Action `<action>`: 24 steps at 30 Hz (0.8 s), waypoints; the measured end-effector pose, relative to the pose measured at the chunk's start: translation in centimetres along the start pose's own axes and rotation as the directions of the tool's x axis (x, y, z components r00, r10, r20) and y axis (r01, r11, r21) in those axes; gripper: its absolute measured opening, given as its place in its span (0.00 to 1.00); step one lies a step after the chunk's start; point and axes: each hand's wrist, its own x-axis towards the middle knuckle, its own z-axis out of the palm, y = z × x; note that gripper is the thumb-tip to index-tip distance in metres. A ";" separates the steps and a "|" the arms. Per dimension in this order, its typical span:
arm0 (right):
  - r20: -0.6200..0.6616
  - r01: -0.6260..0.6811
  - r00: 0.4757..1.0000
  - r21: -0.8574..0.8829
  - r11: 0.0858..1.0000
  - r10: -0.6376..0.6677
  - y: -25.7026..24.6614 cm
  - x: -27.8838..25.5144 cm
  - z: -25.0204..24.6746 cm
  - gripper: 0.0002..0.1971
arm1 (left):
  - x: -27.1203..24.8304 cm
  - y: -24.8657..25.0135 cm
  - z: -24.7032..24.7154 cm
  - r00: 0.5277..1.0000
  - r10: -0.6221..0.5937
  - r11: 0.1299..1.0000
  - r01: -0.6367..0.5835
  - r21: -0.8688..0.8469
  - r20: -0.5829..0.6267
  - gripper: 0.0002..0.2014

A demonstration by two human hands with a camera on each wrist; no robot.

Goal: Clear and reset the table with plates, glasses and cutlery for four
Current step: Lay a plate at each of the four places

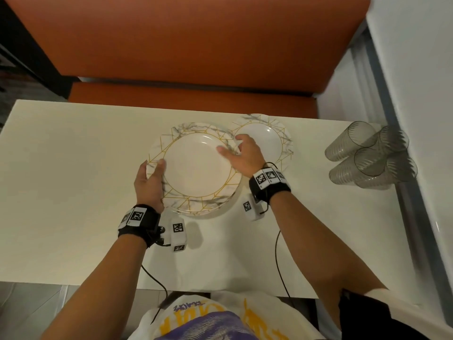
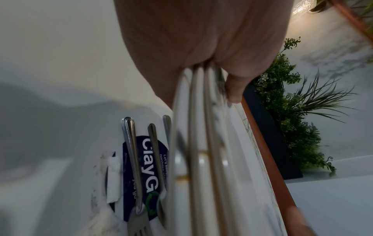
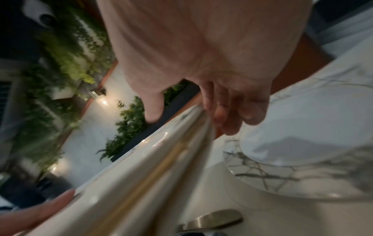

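Plates (image 1: 196, 168) stacked flat, face up

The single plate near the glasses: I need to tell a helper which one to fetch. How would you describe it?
Start at the white table, along its far edge by the orange bench. Between the cluster of clear glasses and the plate stack that both hands hold lies the single plate. It alone lies flat, with no other plate under it.

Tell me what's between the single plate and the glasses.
Only bare table lies between the single plate and the glasses, as the head view shows.
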 end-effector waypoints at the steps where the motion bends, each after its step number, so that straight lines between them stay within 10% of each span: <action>1: 0.045 0.011 0.999 -0.083 0.997 -0.007 -0.6 0.1 0.1 0.44 | -0.2 -0.1 -0.2 1.000 -0.001 1.000 0.001 -0.004 0.013 0.42; 14: -0.260 -0.116 0.951 0.209 0.971 0.169 0.4 -5.4 -0.5 0.34 | -1.5 -0.4 -5.0 0.996 0.074 0.997 -0.073 0.033 -0.041 0.30; 24: -0.492 -0.353 0.539 0.606 0.713 0.684 13.1 -19.2 4.1 0.27 | 0.1 -0.9 -13.2 0.940 0.340 0.927 -0.340 0.158 0.027 0.16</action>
